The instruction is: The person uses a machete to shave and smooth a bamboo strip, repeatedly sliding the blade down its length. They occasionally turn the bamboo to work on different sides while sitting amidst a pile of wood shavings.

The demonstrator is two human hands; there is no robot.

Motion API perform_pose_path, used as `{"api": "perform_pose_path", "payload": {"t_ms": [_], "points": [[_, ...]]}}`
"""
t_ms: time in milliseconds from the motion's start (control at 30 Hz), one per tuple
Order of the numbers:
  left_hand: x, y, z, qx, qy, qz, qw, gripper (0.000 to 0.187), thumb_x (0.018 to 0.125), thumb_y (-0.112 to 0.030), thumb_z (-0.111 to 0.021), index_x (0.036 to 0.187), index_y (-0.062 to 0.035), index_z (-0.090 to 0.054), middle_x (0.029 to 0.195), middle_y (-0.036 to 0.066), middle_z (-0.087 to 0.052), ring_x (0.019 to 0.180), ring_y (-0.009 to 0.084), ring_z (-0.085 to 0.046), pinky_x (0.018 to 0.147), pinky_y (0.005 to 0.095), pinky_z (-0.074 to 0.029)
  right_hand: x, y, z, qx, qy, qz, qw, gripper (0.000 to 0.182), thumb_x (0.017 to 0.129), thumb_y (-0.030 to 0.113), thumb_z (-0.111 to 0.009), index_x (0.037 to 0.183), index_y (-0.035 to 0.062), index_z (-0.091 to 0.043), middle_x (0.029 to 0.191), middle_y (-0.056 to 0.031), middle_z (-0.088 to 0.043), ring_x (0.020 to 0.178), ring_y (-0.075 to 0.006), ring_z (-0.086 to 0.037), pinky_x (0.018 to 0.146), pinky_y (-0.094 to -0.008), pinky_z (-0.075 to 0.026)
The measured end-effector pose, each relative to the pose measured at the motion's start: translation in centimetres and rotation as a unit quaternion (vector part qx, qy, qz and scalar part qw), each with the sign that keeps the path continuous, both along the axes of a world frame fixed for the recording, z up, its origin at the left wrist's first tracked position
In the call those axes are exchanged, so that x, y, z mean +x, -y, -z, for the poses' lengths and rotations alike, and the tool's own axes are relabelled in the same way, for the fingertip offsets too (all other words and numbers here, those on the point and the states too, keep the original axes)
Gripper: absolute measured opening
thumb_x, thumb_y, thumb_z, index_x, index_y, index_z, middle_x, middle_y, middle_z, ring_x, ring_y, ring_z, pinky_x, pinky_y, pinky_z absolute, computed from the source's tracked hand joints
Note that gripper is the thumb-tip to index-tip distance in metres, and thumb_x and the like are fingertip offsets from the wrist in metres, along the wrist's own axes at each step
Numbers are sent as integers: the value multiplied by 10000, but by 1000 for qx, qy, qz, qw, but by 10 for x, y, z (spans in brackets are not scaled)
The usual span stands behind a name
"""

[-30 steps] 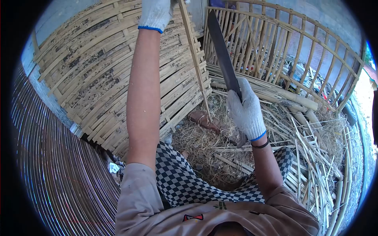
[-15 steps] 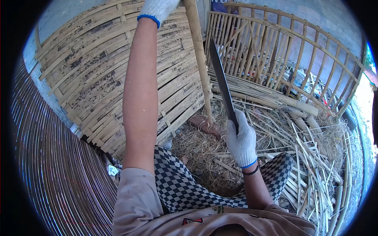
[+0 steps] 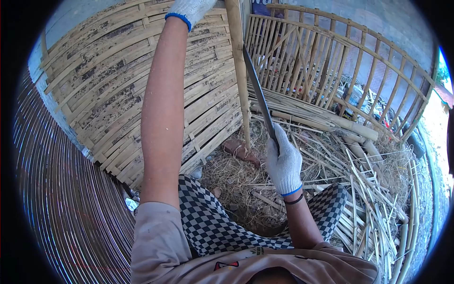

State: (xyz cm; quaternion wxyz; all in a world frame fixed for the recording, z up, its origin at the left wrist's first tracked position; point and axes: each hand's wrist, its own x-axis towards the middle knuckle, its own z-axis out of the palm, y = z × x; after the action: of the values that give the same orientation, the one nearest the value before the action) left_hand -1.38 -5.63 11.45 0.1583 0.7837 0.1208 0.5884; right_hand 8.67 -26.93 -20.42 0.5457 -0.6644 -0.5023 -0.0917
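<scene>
One bamboo pole (image 3: 240, 71) stands nearly upright in front of the person, slim, pale yellow-tan and smooth-looking, its top running out of view and its lower end coming down at one reddish-brown lump (image 3: 235, 147) on the ground. One machete (image 3: 259, 93), long, dark and narrow-bladed, slants up toward the pole's right side; its upper end lies at the pole's edge, though whether the two touch cannot be told. The right hand (image 3: 284, 163), in a white knit glove with a blue cuff, is closed around the machete's handle, and one dark wristband (image 3: 294, 199) circles that wrist. The left hand (image 3: 191, 6), gloved alike, is raised just beside the pole's upper part; its fingers are cut off by the top edge, so whether it grips cannot be told. Behind the pole and to its left leans one woven bamboo panel (image 3: 109, 94) with dark blotches. To the right stands one slatted bamboo frame (image 3: 345, 38) against the wall, with a thick bamboo length (image 3: 352, 127) lying before it. Split strips (image 3: 371, 208), too many to count, heap at the right, and curly shavings (image 3: 227, 175) cover the ground by the checked trousers (image 3: 208, 217).
</scene>
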Motion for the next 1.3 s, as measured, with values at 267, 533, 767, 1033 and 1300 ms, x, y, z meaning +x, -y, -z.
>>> {"api": "perform_pose_path", "payload": {"t_ms": [267,533,767,1033,1300], "points": [[-6,7,-1,-32,-34,32,998,651,979,-331,-709,1416,112,-517,1314,224,-656,1185,302,-632,989,385,-502,0,0,-2,-1,17,20,1000,392,980,133,-625,1370,96,-636,969,-192,-744,818,-319,-751,716,-377,-585],[-4,7,3,8,2,3,1000,526,995,-291,-693,1349,84,-587,1211,169,-698,1096,252,-654,930,370,-523,2,-4,0,3,24,14,1000,400,975,122,-631,1374,100,-637,923,-176,-743,785,-318,-745,696,-380,-582],[-7,1,2,-46,-18,132,990,408,990,-251,-708,1257,50,-648,1057,109,-724,959,199,-679,847,338,-540,-1,-9,-13,-46,65,39,996,457,983,140,-614,1436,124,-559,912,-162,-740,777,-328,-741,665,-405,-578],[-9,-6,-3,-14,-31,97,995,293,1010,-202,-675,1168,44,-658,948,93,-719,823,195,-688,750,354,-563,10,-35,-31,-123,9,-20,992,298,1048,302,-506,1148,59,-648,857,-223,-705,801,-377,-716,700,-459,-546],[-14,3,11,-103,-45,203,973,168,1054,-183,-592,1086,-18,-581,858,76,-656,771,226,-675,706,396,-576,17,-42,-30,-134,-89,-112,981,354,1046,305,-495,988,-9,-648,836,-262,-669,833,-446,-673,741,-476,-512]]}}
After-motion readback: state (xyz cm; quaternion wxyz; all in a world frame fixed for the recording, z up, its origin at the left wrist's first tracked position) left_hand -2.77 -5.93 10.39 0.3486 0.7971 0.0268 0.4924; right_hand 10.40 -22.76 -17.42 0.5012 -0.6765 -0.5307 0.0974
